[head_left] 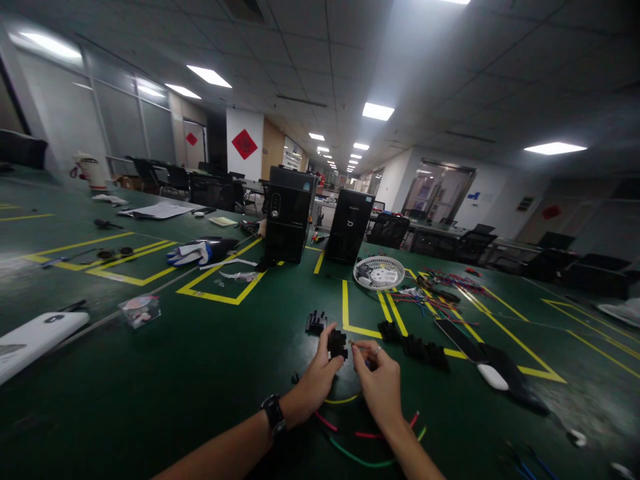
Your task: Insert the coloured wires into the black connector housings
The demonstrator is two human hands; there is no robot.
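My left hand point(317, 373), with a dark watch on the wrist, grips a small black ridged plastic block point(337, 343) between thumb and fingers. Close to the block's right side, my right hand point(377, 377) has thumb and forefinger pinched on something tiny that I cannot make out. A similar black plastic piece point(316, 323) lies just beyond the left fingers. Beneath the hands are loose wire pieces: a yellow wire point(343, 401), a red wire point(326, 421) and a green wire point(360, 461). Whether any of them runs into my right hand is hidden.
Several black blocks point(425, 351) lie in a row on the right, near a phone point(459, 339) and a white case point(493, 377). Farther back are a white basket point(379, 273), tangled wires point(450, 293) and two black computer towers point(287, 217). A small plastic bag point(140, 311) lies left.
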